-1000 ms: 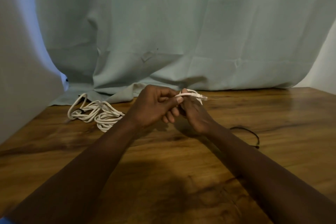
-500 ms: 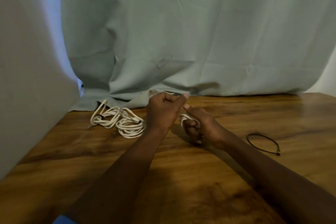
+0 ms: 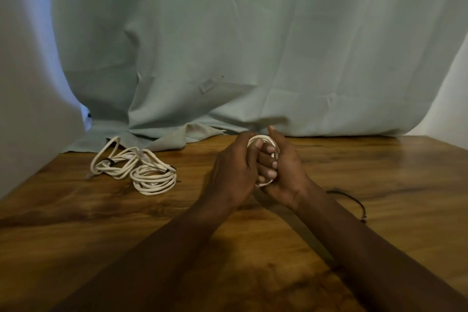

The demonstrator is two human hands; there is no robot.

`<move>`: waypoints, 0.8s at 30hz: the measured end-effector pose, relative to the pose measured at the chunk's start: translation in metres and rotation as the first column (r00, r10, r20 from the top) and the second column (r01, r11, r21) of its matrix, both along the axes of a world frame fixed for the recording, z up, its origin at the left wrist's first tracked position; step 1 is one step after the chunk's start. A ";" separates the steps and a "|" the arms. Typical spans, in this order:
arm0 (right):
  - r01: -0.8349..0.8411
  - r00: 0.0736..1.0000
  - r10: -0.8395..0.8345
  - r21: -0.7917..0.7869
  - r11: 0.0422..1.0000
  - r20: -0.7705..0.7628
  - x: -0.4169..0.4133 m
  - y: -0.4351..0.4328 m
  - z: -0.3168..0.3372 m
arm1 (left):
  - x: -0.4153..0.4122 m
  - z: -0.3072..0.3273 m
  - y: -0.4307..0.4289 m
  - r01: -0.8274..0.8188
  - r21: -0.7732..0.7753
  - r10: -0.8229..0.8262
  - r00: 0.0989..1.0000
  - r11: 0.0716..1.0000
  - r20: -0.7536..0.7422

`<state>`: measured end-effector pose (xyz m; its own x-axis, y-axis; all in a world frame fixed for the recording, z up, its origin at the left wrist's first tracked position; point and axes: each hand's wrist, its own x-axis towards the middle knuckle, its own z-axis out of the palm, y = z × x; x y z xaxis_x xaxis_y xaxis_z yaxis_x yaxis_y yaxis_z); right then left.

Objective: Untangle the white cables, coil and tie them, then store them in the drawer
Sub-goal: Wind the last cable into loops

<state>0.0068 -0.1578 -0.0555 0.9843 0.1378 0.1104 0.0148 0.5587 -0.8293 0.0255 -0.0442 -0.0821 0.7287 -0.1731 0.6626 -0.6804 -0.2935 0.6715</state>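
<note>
pale green cloth (image 3: pixel 253 45) hangs behind the wooden tabletop (image 3: pixel 379 172). both hands meet above it: the left hand (image 3: pixel 234 172) and right hand (image 3: pixel 285 172) curl round a small coiled white cable (image 3: pixel 260 138). two more tied white coils (image 3: pixel 141 168) lie well left; a black tie (image 3: pixel 354 201) lies right.

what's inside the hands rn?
A small white cable coil: its top arc and a bit below show between left hand and right hand. Fingers cover the rest.

Makeshift home recording corner: wooden table (image 3: pixel 379 172), pale sheet backdrop (image 3: pixel 253 45).
</note>
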 end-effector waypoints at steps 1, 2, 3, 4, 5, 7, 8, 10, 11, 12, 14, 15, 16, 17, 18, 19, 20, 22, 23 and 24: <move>0.087 0.996 -0.087 -0.024 0.996 -0.007 0.000 0.004 0.001 | 0.000 -0.001 -0.003 -0.070 0.001 0.070 0.997 0.998 0.042; 0.180 0.984 -0.181 -0.068 0.981 -0.002 0.000 0.008 0.000 | 0.000 -0.001 -0.006 -0.134 0.003 0.133 0.988 0.991 0.073; 0.277 0.961 -0.277 -0.124 0.953 0.021 0.001 0.012 0.000 | 0.001 -0.003 -0.007 -0.189 0.016 0.186 0.977 0.982 0.102; 0.371 0.929 -0.368 -0.176 0.912 0.050 0.002 0.014 -0.002 | 0.003 -0.004 -0.008 -0.226 0.040 0.219 0.967 0.973 0.129; 0.451 0.892 -0.446 -0.209 0.868 0.075 0.003 0.016 -0.003 | 0.004 -0.005 -0.009 -0.245 0.065 0.234 0.962 0.967 0.144; 0.570 0.820 -0.565 -0.224 0.791 0.093 0.005 0.018 -0.005 | 0.005 -0.006 -0.012 -0.246 0.082 0.232 0.962 0.966 0.146; 0.614 0.787 -0.611 -0.223 0.757 0.092 0.005 0.018 -0.005 | 0.004 -0.006 -0.014 -0.247 0.082 0.233 0.961 0.966 0.146; 0.657 0.748 -0.659 -0.237 0.716 0.082 0.006 0.017 -0.005 | 0.004 -0.003 -0.017 -0.257 0.094 0.240 0.957 0.962 0.161; 0.655 0.748 -0.659 -0.249 0.713 0.081 0.006 0.015 -0.004 | 0.002 -0.001 -0.019 -0.256 0.092 0.238 0.956 0.962 0.173; 0.633 0.766 -0.639 -0.255 0.731 0.070 0.005 0.011 -0.001 | 0.001 -0.001 -0.020 -0.230 0.065 0.216 0.961 0.971 0.173; 0.535 0.841 -0.540 -0.187 0.824 0.031 0.004 -0.004 0.011 | -0.001 0.002 -0.019 -0.080 -0.100 0.085 0.995 0.992 0.052; 0.488 0.872 -0.488 -0.097 0.867 0.021 0.003 -0.015 0.019 | -0.002 0.003 -0.019 0.012 -0.214 -0.022 0.999 0.977 -0.045; 0.474 0.881 -0.473 -0.022 0.880 0.029 0.002 -0.029 0.028 | -0.001 0.001 -0.019 0.062 -0.283 -0.096 0.989 0.957 -0.109; 0.503 0.862 -0.504 0.018 0.864 0.050 0.002 -0.044 0.037 | -0.001 -0.001 -0.019 0.093 -0.262 -0.128 0.985 0.961 -0.117; 0.567 0.820 -0.567 0.029 0.823 0.077 0.001 -0.059 0.043 | -0.001 -0.004 -0.019 0.118 -0.142 -0.128 0.989 0.983 -0.070; 0.640 0.762 -0.639 0.032 0.768 0.101 -0.001 -0.074 0.048 | -0.001 -0.008 -0.022 0.140 0.038 -0.140 0.990 0.989 -0.001; 0.696 0.710 -0.695 0.041 0.717 0.113 -0.002 -0.088 0.050 | -0.004 -0.011 -0.028 0.168 0.220 -0.185 0.981 0.961 0.058; 0.717 0.686 -0.724 0.103 0.690 0.070 -0.003 -0.108 0.046 | -0.011 -0.015 -0.046 0.232 0.460 -0.303 0.949 0.857 0.085; 0.696 0.706 -0.707 0.147 0.702 0.036 -0.001 -0.114 0.043 | -0.015 -0.017 -0.056 0.252 0.533 -0.347 0.934 0.807 0.084; 0.669 0.731 -0.682 0.188 0.719 0.007 0.000 -0.119 0.039 | -0.017 -0.018 -0.065 0.269 0.599 -0.387 0.919 0.754 0.074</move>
<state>0.0073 -0.2766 -0.0163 0.7970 -0.5874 0.1409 0.4951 0.5016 -0.7094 0.0083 -0.1094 -0.1004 0.4326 -0.7641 0.4786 -0.8976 -0.3149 0.3086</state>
